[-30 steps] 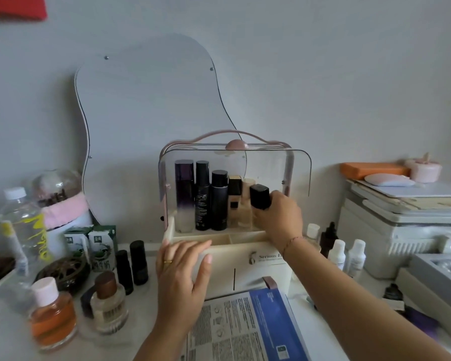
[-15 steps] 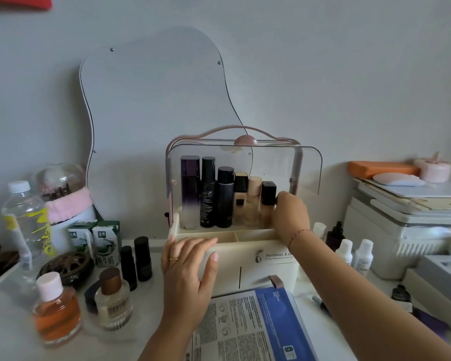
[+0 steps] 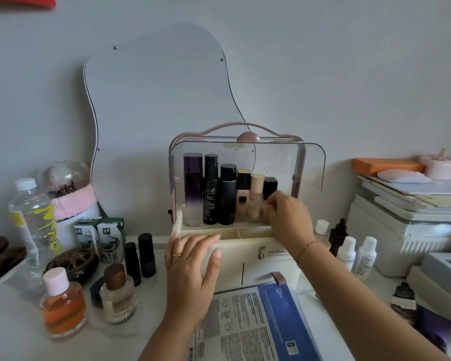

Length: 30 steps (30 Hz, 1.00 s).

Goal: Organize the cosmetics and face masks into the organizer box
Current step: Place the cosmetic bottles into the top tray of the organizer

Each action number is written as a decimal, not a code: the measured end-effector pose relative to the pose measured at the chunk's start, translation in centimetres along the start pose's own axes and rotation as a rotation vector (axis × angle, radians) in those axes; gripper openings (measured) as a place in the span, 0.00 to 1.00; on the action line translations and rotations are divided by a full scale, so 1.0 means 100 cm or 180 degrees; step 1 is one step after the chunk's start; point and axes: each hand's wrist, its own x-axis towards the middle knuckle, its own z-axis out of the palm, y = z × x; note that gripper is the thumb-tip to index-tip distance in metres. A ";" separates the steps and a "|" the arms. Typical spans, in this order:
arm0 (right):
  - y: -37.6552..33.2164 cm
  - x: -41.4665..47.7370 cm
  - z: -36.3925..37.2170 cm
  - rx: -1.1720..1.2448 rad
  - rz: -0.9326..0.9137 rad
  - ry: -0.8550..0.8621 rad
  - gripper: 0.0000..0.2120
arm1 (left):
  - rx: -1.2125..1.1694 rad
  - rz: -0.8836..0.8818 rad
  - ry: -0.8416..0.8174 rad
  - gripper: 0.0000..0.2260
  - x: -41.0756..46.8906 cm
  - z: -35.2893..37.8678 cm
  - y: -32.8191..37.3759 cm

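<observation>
The cream organizer box [image 3: 235, 252] stands at the middle of the table with its clear lid [image 3: 310, 165] raised. In its back compartment stand a tall purple bottle [image 3: 192, 183], two black bottles [image 3: 227, 194] and beige foundation bottles [image 3: 257, 194]. At the right end of that row is a black-capped bottle [image 3: 270, 187]. My right hand [image 3: 287, 217] is curled around its lower part. My left hand [image 3: 190, 269] lies flat on the box's front left corner, fingers spread. A blue face mask packet [image 3: 258, 327] lies in front of the box.
Left of the box stand two dark tubes [image 3: 146, 254], a brown-capped bottle [image 3: 117, 298], an orange-liquid bottle [image 3: 63, 308], milk cartons [image 3: 110, 241] and a water bottle [image 3: 31, 220]. On the right are small white bottles [image 3: 357, 254], a dark dropper bottle [image 3: 337, 235] and stacked boxes [image 3: 406, 220].
My right hand carried the black-capped bottle into the back compartment and set it down at the right end of the row. The left hand stayed on the box.
</observation>
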 end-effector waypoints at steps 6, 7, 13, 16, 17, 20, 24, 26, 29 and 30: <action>0.008 0.002 -0.003 0.0068 -0.0181 -0.0529 0.14 | 0.0044 0.0014 0.0048 0.15 0.000 0.001 0.000; 0.008 0.003 -0.002 0.0027 -0.0130 -0.0553 0.13 | 0.0040 0.0010 0.0042 0.15 0.000 0.001 0.000; 0.005 0.004 0.002 -0.0094 -0.0023 -0.0665 0.13 | 0.0059 0.0006 0.0057 0.15 0.000 0.001 0.000; 0.006 0.001 0.003 0.0047 -0.0043 -0.0609 0.13 | 0.0063 0.0011 0.0034 0.15 0.000 0.001 -0.001; 0.007 -0.002 0.001 0.0151 -0.0038 -0.0584 0.12 | 0.0065 0.0011 0.0035 0.15 0.001 0.001 0.000; 0.004 -0.017 -0.003 0.0428 -0.0260 -0.0352 0.10 | 0.0036 -0.0018 0.0008 0.15 0.002 0.000 0.003; -0.005 -0.055 -0.002 0.0383 -0.0693 -0.0185 0.12 | 0.0095 -0.0042 -0.0062 0.14 0.002 -0.002 0.004; -0.010 -0.075 0.002 0.0204 -0.0927 -0.0174 0.14 | 0.0108 -0.0040 -0.0146 0.15 0.003 -0.005 0.006; -0.009 -0.094 0.010 -0.0116 -0.1159 -0.0151 0.17 | -0.0046 -0.0054 -0.0179 0.16 0.000 -0.018 0.007; -0.007 -0.097 0.012 -0.0193 -0.1203 -0.0146 0.18 | -0.0024 -0.0117 0.0012 0.16 -0.004 -0.026 0.003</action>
